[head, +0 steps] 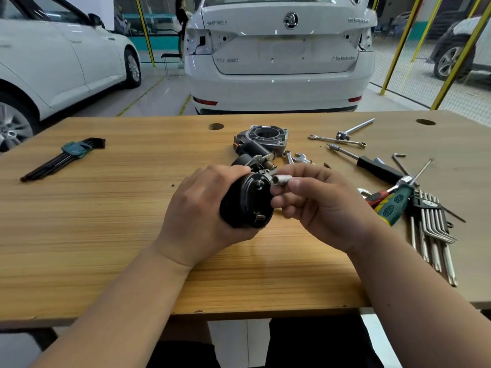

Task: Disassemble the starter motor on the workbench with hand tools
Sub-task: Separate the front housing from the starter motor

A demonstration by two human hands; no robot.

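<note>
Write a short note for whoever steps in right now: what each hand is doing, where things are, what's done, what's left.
Left hand grips the black starter motor, end cap toward the person, at the workbench.
Right hand pinches a small silver socket beside the cap's upper bolt.
Done: nothing visibly off; cap still on.
Left: undo the cap bolts, then strip the rest. Screwdriver and wrenches lie to the right.

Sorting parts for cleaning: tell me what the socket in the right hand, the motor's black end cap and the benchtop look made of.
Socket: bright silvery metal, probably chromed steel, from its sheen. End cap: likely steel painted glossy black; highlights show. Benchtop: wood-grain surface, possibly laminate over board.
</note>
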